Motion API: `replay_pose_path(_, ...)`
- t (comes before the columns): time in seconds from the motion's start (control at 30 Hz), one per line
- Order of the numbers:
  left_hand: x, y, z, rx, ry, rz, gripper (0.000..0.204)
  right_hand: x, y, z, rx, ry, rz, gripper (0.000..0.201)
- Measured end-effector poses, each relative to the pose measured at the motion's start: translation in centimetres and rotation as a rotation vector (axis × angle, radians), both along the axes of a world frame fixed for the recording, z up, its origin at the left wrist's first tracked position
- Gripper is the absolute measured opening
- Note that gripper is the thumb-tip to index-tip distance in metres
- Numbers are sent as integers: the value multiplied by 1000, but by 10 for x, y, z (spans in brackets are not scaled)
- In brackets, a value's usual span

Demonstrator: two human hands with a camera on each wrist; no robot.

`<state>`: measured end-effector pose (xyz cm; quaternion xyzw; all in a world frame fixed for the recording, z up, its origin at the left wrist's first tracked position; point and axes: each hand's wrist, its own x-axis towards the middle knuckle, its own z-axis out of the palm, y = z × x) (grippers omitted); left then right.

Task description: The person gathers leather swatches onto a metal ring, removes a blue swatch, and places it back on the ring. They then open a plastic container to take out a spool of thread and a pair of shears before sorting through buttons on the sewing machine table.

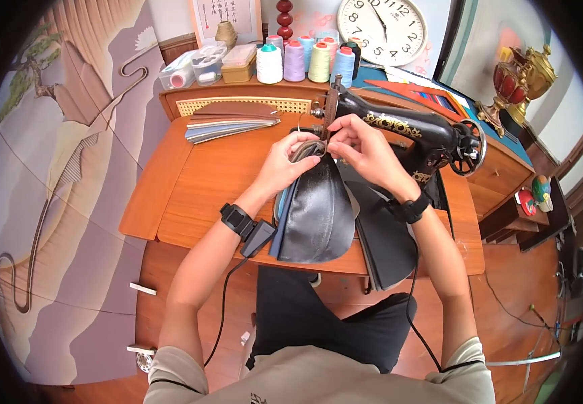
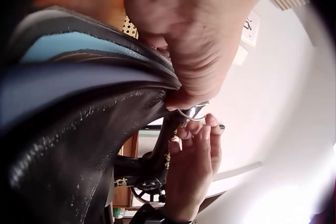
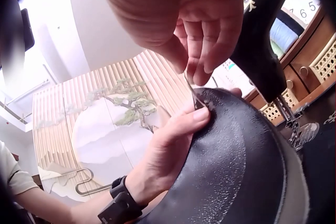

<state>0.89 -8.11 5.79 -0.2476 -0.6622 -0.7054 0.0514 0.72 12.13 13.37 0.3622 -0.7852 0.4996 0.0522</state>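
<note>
- While the left hand [image 1: 283, 163] grips the far edge of the black leather [image 1: 318, 215], its thumb lies on top and its fingers curl beneath
- right hand [image 1: 358, 145] pinches a thin metal tool [image 3: 195, 98] at that same edge, just beside the left thumb
- leather is draped over the near table [image 1: 197, 188] edge, below the sewing machine [image 1: 406, 131]
- thread spools [image 1: 305, 60] stand far behind; swatches [image 1: 231, 121] lie on the far left
</note>
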Motion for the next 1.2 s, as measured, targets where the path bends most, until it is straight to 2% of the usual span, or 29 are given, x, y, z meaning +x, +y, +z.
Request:
replay_pose_path(0.07,-1,-2,-3,-43,-20,32,39,0,14,-3,53,-114,69,17)
replay_pose_path(0.13,-2,-2,-6,-20,-32,42,38,0,30,-4,163,-214,45,12)
replay_pose_path(0.23,-3,-1,-6,-29,-1,49,37,-14,55,-25,320,-195,36,14)
replay_pose_path(0.33,-2,-1,-5,-7,-43,45,36,-25,68,-54,292,-206,90,16)
replay_pose_path(0.4,-1,-2,-4,-15,-47,52,35,-33,77,-60,333,-280,102,17)
replay_pose_path(0.47,-2,-2,-5,-4,-63,51,36,-36,81,-66,260,-364,129,18)
replay_pose_path(0.6,-4,-4,-6,10,-44,22,37,-31,80,-63,406,-292,126,19)
replay_pose_path(0.8,0,1,-1,66,-125,14,38,-25,79,-57,444,-206,90,24)
replay_pose_path(0.9,2,-1,1,35,-113,49,39,-26,79,-58,395,-210,62,22)
replay_pose_path(1.07,7,1,5,-2,-91,48,40,-28,80,-62,298,-205,130,15)
replay_pose_path(1.2,11,4,6,8,-58,74,42,-24,80,-59,234,-85,128,13)
